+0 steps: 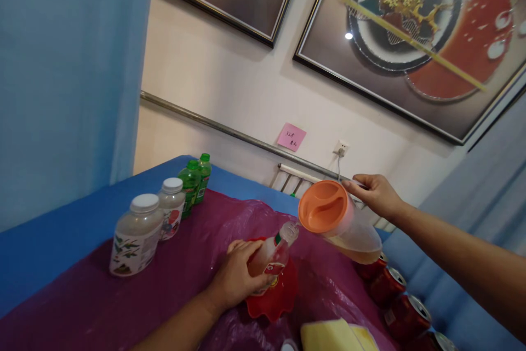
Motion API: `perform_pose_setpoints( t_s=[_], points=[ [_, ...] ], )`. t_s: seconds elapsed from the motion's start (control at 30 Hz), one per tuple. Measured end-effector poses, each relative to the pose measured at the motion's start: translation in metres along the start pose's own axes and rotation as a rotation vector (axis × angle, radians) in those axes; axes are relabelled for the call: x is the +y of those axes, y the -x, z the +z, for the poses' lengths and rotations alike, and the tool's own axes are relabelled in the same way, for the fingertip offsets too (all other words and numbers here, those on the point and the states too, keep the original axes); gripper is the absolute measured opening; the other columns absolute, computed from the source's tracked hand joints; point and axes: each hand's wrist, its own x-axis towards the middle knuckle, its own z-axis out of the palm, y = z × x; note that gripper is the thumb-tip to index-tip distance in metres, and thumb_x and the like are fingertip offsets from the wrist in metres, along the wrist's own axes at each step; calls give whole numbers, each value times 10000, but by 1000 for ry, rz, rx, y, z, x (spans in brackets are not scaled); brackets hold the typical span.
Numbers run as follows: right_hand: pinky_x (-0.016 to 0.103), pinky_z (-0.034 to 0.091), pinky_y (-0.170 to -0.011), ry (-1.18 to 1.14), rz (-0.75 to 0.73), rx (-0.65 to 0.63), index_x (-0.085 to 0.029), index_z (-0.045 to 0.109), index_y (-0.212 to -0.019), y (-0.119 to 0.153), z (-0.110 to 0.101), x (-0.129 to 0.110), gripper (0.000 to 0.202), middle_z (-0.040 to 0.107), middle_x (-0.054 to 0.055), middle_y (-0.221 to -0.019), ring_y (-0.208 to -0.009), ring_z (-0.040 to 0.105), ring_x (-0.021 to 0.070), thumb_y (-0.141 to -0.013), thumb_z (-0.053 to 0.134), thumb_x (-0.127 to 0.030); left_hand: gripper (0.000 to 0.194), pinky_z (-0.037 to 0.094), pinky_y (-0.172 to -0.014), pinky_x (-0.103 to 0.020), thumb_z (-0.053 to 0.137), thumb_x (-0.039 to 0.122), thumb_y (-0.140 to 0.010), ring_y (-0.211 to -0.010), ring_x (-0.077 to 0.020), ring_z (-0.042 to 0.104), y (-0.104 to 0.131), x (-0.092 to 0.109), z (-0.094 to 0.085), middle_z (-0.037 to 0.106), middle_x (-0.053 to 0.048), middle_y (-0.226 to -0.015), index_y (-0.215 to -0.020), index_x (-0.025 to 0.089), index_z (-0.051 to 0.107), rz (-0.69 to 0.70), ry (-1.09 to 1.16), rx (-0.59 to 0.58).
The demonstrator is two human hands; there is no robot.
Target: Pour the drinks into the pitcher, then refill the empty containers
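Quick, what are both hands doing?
Left hand: closed around a small bottle.
Right hand: closed, holding a tilted pitcher.

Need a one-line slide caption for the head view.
Left hand holds a small bottle over a red bowl; right hand tilts an orange-lidded pitcher beside it.

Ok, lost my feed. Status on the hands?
Left hand grips small bottle over red bowl. Right hand tilts orange-lidded pitcher at it. Red cans alongside.
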Motion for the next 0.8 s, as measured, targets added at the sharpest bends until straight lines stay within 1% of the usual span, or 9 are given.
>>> perform_pose_setpoints(
  t_s=[0.23,0.43,0.6,0.8],
  points=[
    [265,187,-483,-12,8,-3,-258,294,-535,0,1,0,633,232,-65,-550,-521,225,93,-751,610,-762,690,354,-1135,-544,871,532,-636,-1174,-353,636,1,3,-3,749,-85,-1225,-1239,244,697,-4,1,-23],
    [263,183,-477,-8,8,-1,-256,298,-534,0,0,1,626,227,-65,-545,-522,224,91,-751,620,-746,703,380,-1114,-539,880,514,-628,-1180,-369,629,1,3,-2,745,-95,-1231,-1248,236,698,-13,-18,-24],
    [257,182,-473,-15,8,2,-252,302,-534,-1,1,2,625,228,-65,-546,-520,224,89,-761,616,-743,703,352,-1129,-545,880,490,-647,-1165,-351,633,0,3,-3,741,-100,-1231,-1261,213,682,-11,-10,-39],
    [257,185,-477,-17,11,0,-255,300,-535,0,0,1,625,229,-66,-546,-520,229,90,-757,622,-742,696,360,-1122,-542,869,512,-658,-1179,-358,628,1,1,-1,739,-91,-1243,-1264,230,678,0,-15,-31]
  ],
)
